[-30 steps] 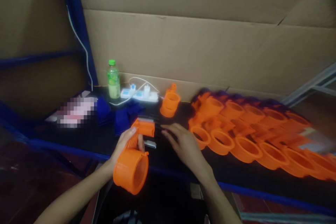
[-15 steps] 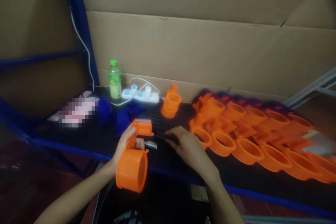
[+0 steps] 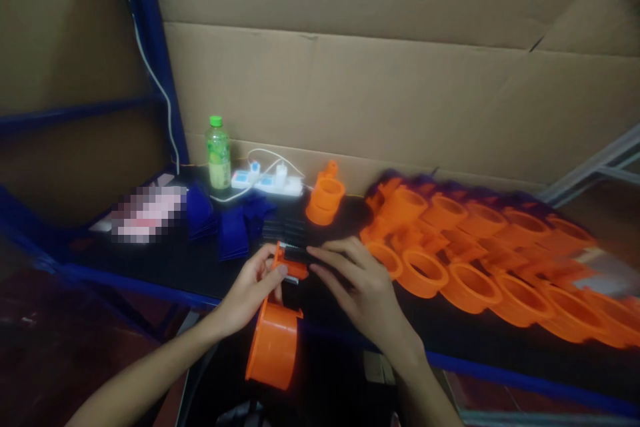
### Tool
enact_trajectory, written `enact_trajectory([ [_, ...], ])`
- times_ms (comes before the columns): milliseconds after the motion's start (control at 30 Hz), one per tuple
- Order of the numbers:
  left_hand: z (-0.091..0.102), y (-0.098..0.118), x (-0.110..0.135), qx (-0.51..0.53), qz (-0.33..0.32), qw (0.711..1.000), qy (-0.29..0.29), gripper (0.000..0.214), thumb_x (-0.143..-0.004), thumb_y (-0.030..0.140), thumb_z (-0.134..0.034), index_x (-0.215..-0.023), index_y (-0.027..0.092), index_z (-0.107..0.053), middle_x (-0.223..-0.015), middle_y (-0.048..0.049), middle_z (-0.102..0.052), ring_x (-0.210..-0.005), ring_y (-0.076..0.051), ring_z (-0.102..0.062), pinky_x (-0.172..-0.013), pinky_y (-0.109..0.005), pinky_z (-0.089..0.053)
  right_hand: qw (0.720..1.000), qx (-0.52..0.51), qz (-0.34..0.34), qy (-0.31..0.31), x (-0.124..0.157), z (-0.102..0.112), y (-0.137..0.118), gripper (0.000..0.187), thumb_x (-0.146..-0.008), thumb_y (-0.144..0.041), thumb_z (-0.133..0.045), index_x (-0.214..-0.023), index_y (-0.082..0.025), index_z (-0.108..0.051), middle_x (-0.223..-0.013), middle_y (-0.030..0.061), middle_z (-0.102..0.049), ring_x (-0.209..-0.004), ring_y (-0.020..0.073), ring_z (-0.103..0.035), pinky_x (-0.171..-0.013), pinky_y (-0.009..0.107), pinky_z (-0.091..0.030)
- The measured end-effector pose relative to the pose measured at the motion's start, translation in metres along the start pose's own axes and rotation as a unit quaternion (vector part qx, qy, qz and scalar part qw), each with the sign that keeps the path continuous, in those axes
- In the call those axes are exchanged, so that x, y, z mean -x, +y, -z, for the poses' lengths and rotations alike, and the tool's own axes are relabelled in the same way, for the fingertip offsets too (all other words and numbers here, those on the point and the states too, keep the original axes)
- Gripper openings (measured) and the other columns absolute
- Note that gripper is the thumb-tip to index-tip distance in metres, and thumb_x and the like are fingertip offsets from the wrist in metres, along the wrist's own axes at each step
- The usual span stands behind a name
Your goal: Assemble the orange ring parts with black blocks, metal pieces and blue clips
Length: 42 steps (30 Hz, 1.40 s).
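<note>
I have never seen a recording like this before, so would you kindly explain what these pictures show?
There is no machine here: these are a person's two bare hands, seen from one camera worn on the head, looking forward and down. The left hand holds an orange part whose wide ring hangs lowest. The right hand has its fingertips at a small black piece against that part's upper end. On the dark tabletop are blue pieces, a green-capped bottle, a white power strip, a single orange part and, to the right, rows of similar orange parts.
</note>
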<state>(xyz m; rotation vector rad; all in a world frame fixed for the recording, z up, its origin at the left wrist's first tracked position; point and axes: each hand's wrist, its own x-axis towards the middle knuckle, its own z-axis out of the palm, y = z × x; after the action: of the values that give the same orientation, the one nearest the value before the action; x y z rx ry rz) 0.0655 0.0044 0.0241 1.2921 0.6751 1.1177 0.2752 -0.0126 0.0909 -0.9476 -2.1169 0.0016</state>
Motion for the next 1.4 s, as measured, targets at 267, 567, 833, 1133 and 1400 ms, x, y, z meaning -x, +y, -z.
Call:
enact_trajectory([
  [267,-0.001,0.004,0.002,0.005,0.003,1.000,-0.016,0.044,-0.094,0.045,-0.060,-0.127,0.017,-0.052,-0.061,0.0033,-0.059,-0.055,-0.011,-0.052,-0.057,-0.022,-0.041,0.999,0.051,0.012,0.000,0.005,-0.021,-0.005,0.027,-0.095,-0.017,-0.061,-0.121,-0.019,-0.068,-0.100,0.0076,-0.067,-0.090,0.0179,-0.059,-0.073,0.031,-0.052],
  [567,-0.003,0.004,0.000,0.149,0.055,0.987,0.016,0.040,-0.093,0.046,-0.058,-0.118,0.015,-0.055,-0.087,-0.0109,-0.074,-0.054,-0.013,-0.061,-0.055,-0.024,-0.045,0.998,-0.063,-0.019,0.015,-0.010,-0.016,-0.007,0.028,-0.097,-0.019,-0.058,-0.123,-0.023,-0.068,-0.098,0.0043,-0.072,-0.082,0.0152,-0.064,-0.075,0.029,-0.054],
  [833,0.002,0.005,-0.005,0.201,0.081,0.976,0.038,0.038,-0.088,0.049,-0.064,-0.102,0.013,-0.061,-0.073,-0.0099,-0.073,-0.050,-0.015,-0.062,-0.053,-0.025,-0.045,0.972,0.102,0.015,-0.213,-0.122,-0.045,0.040,0.035,-0.092,-0.014,-0.058,-0.123,-0.023,-0.070,-0.125,0.0066,-0.069,-0.110,0.0224,-0.065,-0.096,0.035,-0.050],
  [1133,-0.001,0.005,-0.004,0.198,0.084,0.976,0.043,0.038,-0.090,0.048,-0.061,-0.104,0.013,-0.059,-0.073,-0.0104,-0.073,-0.049,-0.014,-0.061,-0.051,-0.024,-0.045,0.947,0.129,0.055,-0.288,-0.148,-0.109,0.080,0.029,-0.085,-0.009,-0.065,-0.111,-0.018,-0.075,-0.114,0.0095,-0.072,-0.102,0.0201,-0.067,-0.088,0.028,-0.049],
  [1400,-0.001,0.008,-0.003,0.199,0.084,0.975,0.048,0.036,-0.089,0.045,-0.062,-0.108,0.015,-0.058,-0.074,-0.0093,-0.073,-0.049,-0.014,-0.061,-0.052,-0.024,-0.045,0.948,0.141,0.056,-0.281,-0.145,-0.108,0.085,0.023,-0.090,-0.018,-0.065,-0.112,-0.017,-0.074,-0.115,0.0124,-0.070,-0.104,0.0218,-0.065,-0.091,0.029,-0.046],
])
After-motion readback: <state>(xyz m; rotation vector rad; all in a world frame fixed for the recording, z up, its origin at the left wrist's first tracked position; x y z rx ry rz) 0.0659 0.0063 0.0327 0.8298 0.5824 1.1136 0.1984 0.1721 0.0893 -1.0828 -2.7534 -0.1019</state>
